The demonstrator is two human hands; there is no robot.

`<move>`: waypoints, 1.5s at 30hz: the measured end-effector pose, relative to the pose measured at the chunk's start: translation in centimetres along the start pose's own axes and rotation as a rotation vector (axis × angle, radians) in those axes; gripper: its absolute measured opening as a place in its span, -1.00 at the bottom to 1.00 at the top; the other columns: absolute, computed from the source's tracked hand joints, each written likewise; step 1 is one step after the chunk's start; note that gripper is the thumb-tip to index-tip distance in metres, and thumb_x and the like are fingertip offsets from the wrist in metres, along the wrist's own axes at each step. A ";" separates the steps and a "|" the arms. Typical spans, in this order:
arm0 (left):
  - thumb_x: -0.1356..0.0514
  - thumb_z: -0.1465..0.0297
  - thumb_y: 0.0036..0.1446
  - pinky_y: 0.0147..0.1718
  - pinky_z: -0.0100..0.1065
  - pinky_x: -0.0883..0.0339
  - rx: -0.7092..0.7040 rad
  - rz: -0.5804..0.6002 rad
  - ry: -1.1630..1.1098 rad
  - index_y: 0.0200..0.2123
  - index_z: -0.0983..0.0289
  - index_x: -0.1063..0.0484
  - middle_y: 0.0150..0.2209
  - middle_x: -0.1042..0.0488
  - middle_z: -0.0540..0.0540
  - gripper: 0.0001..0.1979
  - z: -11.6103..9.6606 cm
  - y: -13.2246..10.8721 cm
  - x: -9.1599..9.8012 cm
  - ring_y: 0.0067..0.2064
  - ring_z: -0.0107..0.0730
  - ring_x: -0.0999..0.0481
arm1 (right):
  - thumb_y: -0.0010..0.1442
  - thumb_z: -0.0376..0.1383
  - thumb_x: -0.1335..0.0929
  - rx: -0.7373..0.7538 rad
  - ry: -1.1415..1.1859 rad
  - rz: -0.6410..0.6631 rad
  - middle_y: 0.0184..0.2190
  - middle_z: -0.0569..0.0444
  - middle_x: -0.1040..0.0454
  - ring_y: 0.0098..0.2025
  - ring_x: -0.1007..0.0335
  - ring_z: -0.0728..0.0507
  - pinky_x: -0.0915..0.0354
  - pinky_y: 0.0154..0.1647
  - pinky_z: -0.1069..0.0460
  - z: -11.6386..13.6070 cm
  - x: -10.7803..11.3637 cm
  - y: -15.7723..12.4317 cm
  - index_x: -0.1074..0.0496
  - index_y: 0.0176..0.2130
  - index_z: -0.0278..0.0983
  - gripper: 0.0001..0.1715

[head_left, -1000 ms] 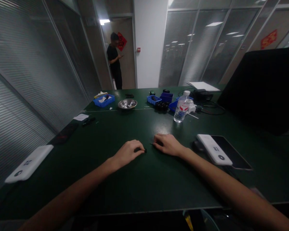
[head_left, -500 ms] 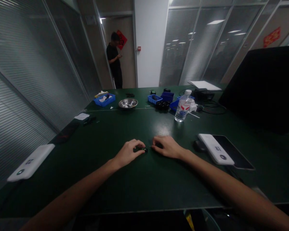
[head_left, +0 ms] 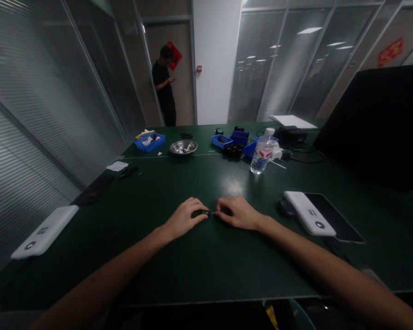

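Low over the dark green table [head_left: 172,261], my left hand [head_left: 186,215] pinches a small dark piece with green on it [head_left: 206,212] between thumb and fingertips. Its exact kind is too small to make out. Facing it from the right, my right hand [head_left: 237,212] is closed in a pinch, its fingertips at a thin, light tip beside the piece's right end. Most of what the right fingers hold is hidden. Only a narrow gap separates the two hands.
A water bottle [head_left: 261,153] stands beyond my right hand. Farther back are a metal bowl [head_left: 175,152] and blue trays [head_left: 151,145] with small parts. White power banks [head_left: 309,213] lie at both sides, one by a dark phone-like slab [head_left: 340,224]. A person [head_left: 164,87] stands near the door.
My right hand has shifted slightly down, bringing the thin tip up against the small dark piece's end. My left hand has barely moved and keeps its pinch.
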State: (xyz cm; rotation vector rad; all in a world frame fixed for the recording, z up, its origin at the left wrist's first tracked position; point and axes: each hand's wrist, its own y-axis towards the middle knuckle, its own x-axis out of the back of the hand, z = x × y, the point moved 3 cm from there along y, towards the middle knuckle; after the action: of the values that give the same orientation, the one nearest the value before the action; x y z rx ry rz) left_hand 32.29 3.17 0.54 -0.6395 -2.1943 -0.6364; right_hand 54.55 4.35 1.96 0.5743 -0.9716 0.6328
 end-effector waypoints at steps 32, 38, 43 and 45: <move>-0.19 0.31 0.35 0.01 -0.19 -0.38 -0.040 0.040 -0.031 0.04 0.17 -0.55 -0.04 -0.54 0.12 -0.75 -0.3 -0.3 0.0 0.01 -0.24 -0.48 | 0.40 -0.21 -0.30 0.009 -0.020 0.013 -0.27 0.09 -0.48 -0.36 -0.35 -0.05 -0.15 -0.32 0.06 1.0 -0.7 0.0 -0.39 -0.13 -0.23 -0.86; -0.21 0.32 0.34 0.01 -0.19 -0.42 -0.084 -0.006 -0.069 0.08 0.16 -0.55 -0.03 -0.57 0.13 -0.71 -0.1 -0.4 -0.1 0.00 -0.26 -0.52 | 0.41 -0.22 -0.29 0.007 0.048 -0.015 -0.28 0.09 -0.48 -0.35 -0.35 -0.05 -0.16 -0.32 0.07 1.4 -1.0 0.0 -0.39 -0.13 -0.24 -0.86; -0.25 0.33 0.31 -0.02 -0.20 -0.46 -0.057 -0.090 -0.153 0.06 0.18 -0.57 -0.04 -0.59 0.13 -0.71 0.1 -0.4 0.3 -0.04 -0.27 -0.55 | 0.42 -0.17 -0.30 -0.037 0.180 -0.074 -0.33 0.11 -0.46 -0.36 -0.34 -0.05 -0.18 -0.33 0.08 1.0 -1.2 0.0 -0.40 -0.12 -0.25 -0.80; -0.25 0.35 0.31 -0.03 -0.21 -0.46 -0.066 -0.089 -0.135 0.07 0.18 -0.57 -0.05 -0.59 0.12 -0.71 0.1 -0.5 0.2 -0.04 -0.28 -0.54 | 0.42 -0.18 -0.30 -0.033 0.167 -0.074 -0.32 0.11 -0.47 -0.36 -0.34 -0.05 -0.18 -0.33 0.08 1.1 -1.2 0.0 -0.40 -0.11 -0.24 -0.81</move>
State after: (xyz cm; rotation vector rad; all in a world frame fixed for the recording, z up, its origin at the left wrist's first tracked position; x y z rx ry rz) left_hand 31.82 2.89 0.55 -0.6373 -2.3458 -0.7336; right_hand 53.47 3.34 1.39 0.5176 -0.7991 0.5876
